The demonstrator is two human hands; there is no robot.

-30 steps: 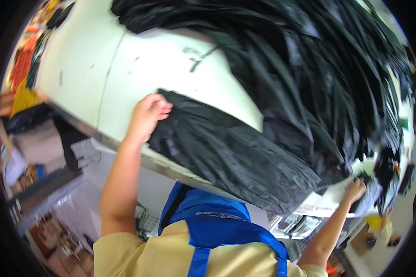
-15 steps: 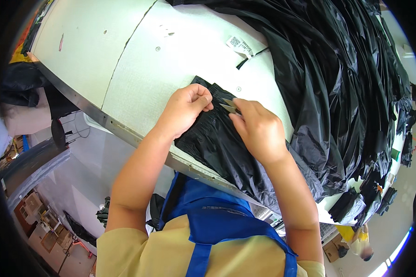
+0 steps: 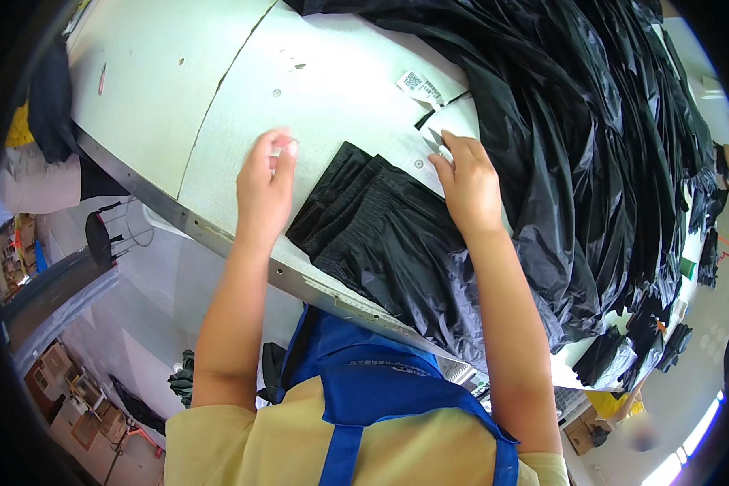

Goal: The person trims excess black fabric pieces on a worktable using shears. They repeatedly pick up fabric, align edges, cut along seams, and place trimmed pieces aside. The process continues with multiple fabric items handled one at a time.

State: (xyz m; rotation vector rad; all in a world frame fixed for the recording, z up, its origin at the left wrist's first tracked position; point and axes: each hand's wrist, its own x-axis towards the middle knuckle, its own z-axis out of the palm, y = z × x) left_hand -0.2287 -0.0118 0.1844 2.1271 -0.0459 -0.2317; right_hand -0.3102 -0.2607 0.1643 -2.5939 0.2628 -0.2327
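Observation:
A black garment (image 3: 393, 231) with a gathered elastic waistband lies on the white tabletop in front of me, its lower part reaching the table's near edge. To the left of the waistband, my left hand (image 3: 266, 182) is raised with thumb and forefinger drawn together; anything between them is too small to see. My right hand (image 3: 471, 182) is closed around small thread snips (image 3: 436, 141), whose pointed blades stick out past the fingers. The snips are over the tabletop beyond the garment, close to a white printed label (image 3: 419, 87).
A large heap of black shiny fabric (image 3: 575, 154) covers the right side of the white table (image 3: 235, 121). Along the near side runs a metal edge (image 3: 190, 220). Bundled black pieces (image 3: 607, 356) sit at the lower right, with another person (image 3: 624, 405) beyond.
My hands have parted from the waistband. The left moved left, and the right went up and right with the snips. The waistband now lies uncovered. At far left, dark cloth has shifted.

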